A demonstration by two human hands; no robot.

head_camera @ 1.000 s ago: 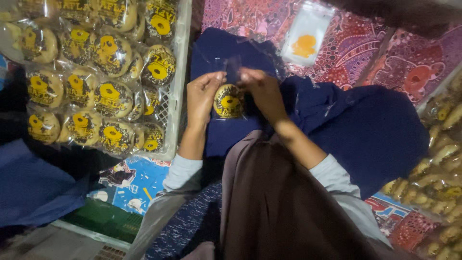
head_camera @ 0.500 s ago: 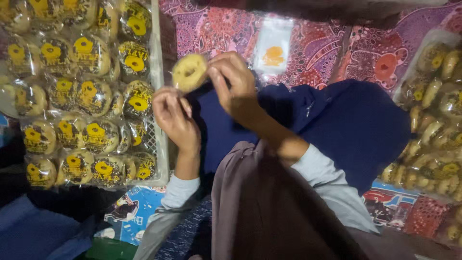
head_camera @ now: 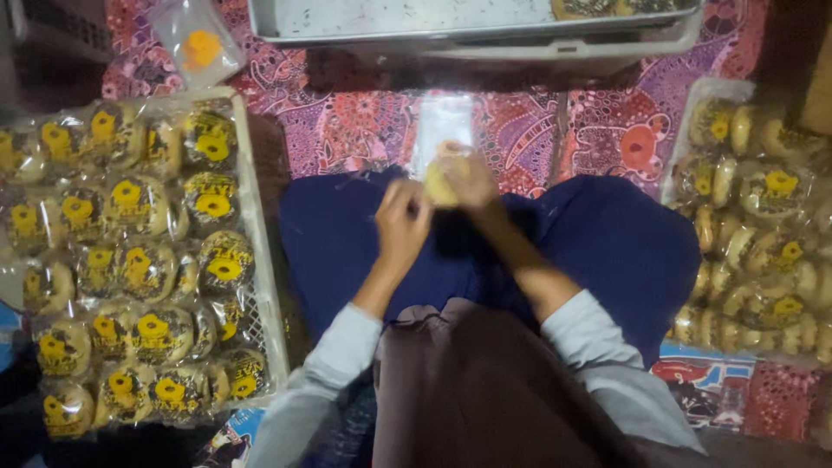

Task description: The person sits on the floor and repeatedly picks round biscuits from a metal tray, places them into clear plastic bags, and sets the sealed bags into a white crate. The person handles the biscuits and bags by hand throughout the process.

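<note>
My right hand [head_camera: 472, 182] grips a plain round yellow bun [head_camera: 440, 180] over my lap, which is covered in dark blue cloth [head_camera: 607, 251]. A clear plastic bag [head_camera: 442, 128] stands up just beyond the bun, its lower end at my fingers. My left hand [head_camera: 400, 218] is curled against the bun's left side, fingers pinched at the bag's bottom edge. The blur hides exactly how the bag is held.
A white crate [head_camera: 251, 260] on my left holds several wrapped buns with yellow labels. More wrapped buns [head_camera: 763, 243] are piled on the right. A metal tray [head_camera: 485, 30] lies ahead, and a loose labelled bag [head_camera: 198, 42] at top left, all on a patterned red cloth [head_camera: 364, 130].
Both hands held a round bun up to the left of the lap. Now they sit lower, over the middle of the lap, with a clear bag at the bun. The view has shifted right.
</note>
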